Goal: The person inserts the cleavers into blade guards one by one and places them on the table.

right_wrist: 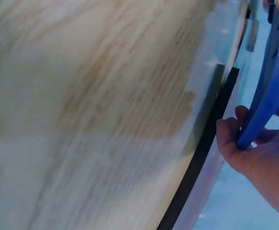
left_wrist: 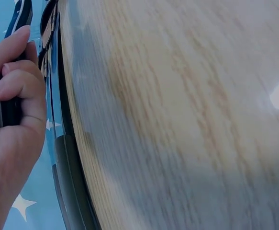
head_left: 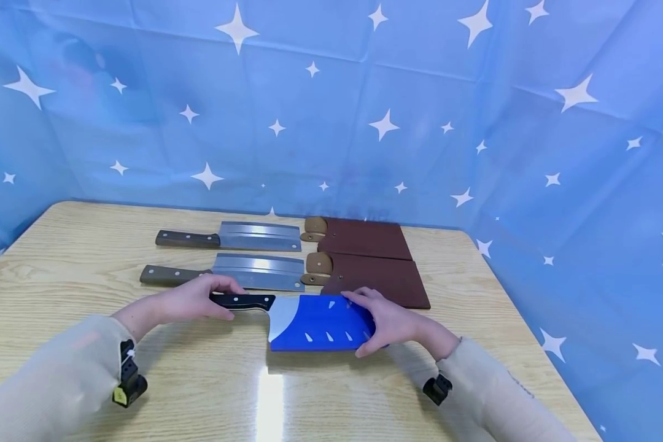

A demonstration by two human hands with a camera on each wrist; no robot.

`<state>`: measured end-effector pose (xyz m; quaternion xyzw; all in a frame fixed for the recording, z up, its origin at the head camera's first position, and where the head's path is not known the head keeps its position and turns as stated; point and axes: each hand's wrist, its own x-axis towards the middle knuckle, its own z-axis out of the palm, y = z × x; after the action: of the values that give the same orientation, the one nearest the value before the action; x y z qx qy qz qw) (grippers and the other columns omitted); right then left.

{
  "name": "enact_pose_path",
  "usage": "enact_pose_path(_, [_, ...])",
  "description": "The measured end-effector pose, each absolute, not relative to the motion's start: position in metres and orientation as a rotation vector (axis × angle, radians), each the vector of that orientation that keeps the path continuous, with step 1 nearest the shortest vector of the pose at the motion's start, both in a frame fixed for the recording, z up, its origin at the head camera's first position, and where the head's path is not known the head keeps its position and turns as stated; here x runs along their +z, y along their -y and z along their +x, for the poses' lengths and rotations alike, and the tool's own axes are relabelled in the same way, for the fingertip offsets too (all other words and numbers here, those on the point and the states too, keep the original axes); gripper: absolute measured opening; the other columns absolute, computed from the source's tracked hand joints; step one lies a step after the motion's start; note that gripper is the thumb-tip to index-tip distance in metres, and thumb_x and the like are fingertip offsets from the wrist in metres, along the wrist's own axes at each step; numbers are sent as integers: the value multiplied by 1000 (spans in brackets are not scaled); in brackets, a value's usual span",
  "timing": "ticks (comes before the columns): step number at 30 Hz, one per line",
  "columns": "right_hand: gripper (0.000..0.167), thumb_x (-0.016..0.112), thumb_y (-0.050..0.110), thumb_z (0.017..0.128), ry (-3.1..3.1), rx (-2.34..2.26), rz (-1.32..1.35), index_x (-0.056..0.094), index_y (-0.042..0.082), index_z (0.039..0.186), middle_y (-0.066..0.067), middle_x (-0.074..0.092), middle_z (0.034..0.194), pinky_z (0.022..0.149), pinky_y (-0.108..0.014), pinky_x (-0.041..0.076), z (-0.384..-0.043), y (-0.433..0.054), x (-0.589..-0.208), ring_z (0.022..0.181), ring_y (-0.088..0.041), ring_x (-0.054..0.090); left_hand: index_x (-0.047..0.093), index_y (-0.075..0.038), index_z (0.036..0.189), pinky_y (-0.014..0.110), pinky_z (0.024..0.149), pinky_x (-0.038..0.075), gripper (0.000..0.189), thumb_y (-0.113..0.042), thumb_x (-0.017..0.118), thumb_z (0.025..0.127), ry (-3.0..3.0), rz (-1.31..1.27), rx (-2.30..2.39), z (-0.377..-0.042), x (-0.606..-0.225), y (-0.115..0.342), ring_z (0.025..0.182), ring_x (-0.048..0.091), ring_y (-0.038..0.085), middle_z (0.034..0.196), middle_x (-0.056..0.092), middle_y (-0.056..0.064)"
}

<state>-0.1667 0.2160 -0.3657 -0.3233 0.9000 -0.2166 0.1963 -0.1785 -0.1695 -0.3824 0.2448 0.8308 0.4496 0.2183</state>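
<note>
A cleaver with a black riveted handle (head_left: 248,301) is held up over the table in the head view. My left hand (head_left: 201,299) grips the end of that handle, fingers curled round it, as the left wrist view also shows. Most of the blade is covered by a blue blade guard (head_left: 320,319) with pale drop-shaped marks. Bare silver blade (head_left: 283,316) shows between guard and handle. At the guard's right end, my right hand (head_left: 389,319) holds it between thumb and fingers. The right wrist view shows the guard (right_wrist: 273,81) edge-on, thumb and fingers on opposite sides.
Behind lie two more cleavers, a nearer one (head_left: 259,271) and a farther one (head_left: 259,236), handles to the left. Beside their blades lie two dark brown sheaths, nearer (head_left: 376,279) and farther (head_left: 367,238), with tan straps. A starred blue curtain (head_left: 320,123) hangs behind the wooden table (head_left: 199,393).
</note>
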Motion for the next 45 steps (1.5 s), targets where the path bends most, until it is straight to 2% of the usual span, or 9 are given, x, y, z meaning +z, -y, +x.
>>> enact_pose_path(4, [102,81,38,64,-2531,-593,-911,29,4,145,-17,38,134,92,-49,41,-167,-216,-365,122,-34,36,60,-6,115,30,79,47,38,-15,72,80,-2280,655,1273,-179,-386,168,97,54,18,112,61,10])
enact_pose_path(9, [105,82,42,63,-2558,-500,-924,28,6,146,-15,38,135,94,-48,42,-166,-214,-368,123,-30,37,60,-4,114,31,84,46,41,-15,75,78,-2330,673,1258,-175,-393,166,99,55,18,108,61,9])
enact_pose_path(13, [105,81,48,63,-2582,-465,-941,29,4,144,-13,41,137,97,-48,41,-161,-212,-370,123,-28,39,60,-3,113,29,82,46,44,-18,76,76,-2360,662,1213,-171,-396,171,96,54,17,104,61,8])
enact_pose_path(21, [102,78,55,61,-2662,-353,-985,36,1,137,-10,47,133,100,-42,40,-155,-211,-376,120,-23,43,64,-6,106,26,79,45,31,-17,74,78,-2404,674,1162,-171,-400,186,91,56,14,100,65,4])
enact_pose_path(26, [103,76,63,59,-2720,-231,-1088,41,1,134,-9,46,129,99,-40,40,-154,-210,-382,118,-22,41,67,-10,102,27,78,45,28,-20,75,77,-2446,684,1133,-170,-401,186,90,56,14,99,67,1])
enact_pose_path(31, [103,77,64,58,-2747,-182,-1105,42,1,133,-8,45,126,99,-41,39,-154,-206,-386,114,-21,40,68,-10,101,27,77,45,27,-19,76,76,-2485,671,1121,-169,-402,185,88,55,14,97,66,1])
enact_pose_path(38, [105,74,68,59,-2751,-117,-1098,41,3,134,-7,44,126,97,-40,39,-154,-205,-388,114,-19,40,67,-9,99,27,75,44,26,-13,76,75,-2509,653,1112,-169,-401,183,85,54,14,93,64,0])
enact_pose_path(45, [99,69,68,66,-2774,-173,-1083,40,7,139,-6,49,127,96,-42,41,-161,-209,-376,114,-21,45,65,-5,106,26,75,48,34,-22,74,79,-2544,650,1103,-172,-389,191,90,58,15,101,65,5])
